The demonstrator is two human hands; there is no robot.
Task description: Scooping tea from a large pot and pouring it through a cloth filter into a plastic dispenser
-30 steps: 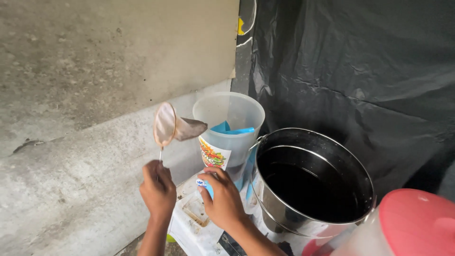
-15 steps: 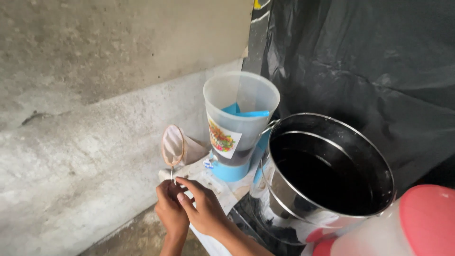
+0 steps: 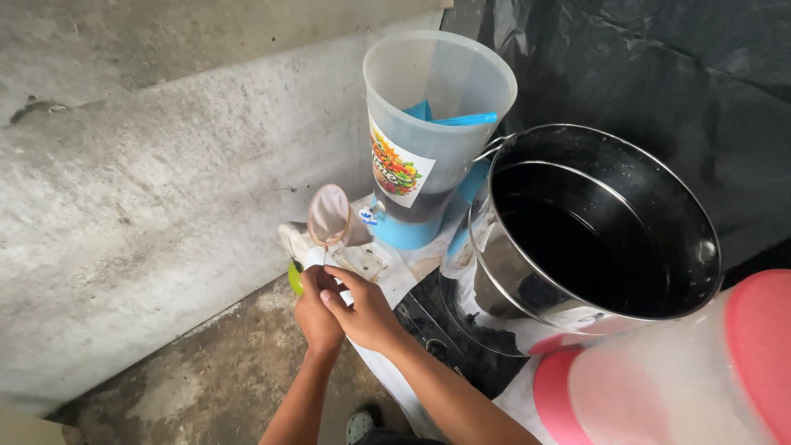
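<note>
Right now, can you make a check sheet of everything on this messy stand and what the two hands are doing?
Surface: stained white cloth over a dark stand, by a grey concrete wall.
Job's things: small brown cloth strainer with a white handle, held upright.
Clutter: clear plastic jug with dark liquid and a blue base; shiny steel pot of dark liquid; pink-lidded plastic container.
Hands: left hand and right hand both grip the strainer's handle.
Cables: nothing seen.
Surroundings: black plastic sheet, concrete floor.
</note>
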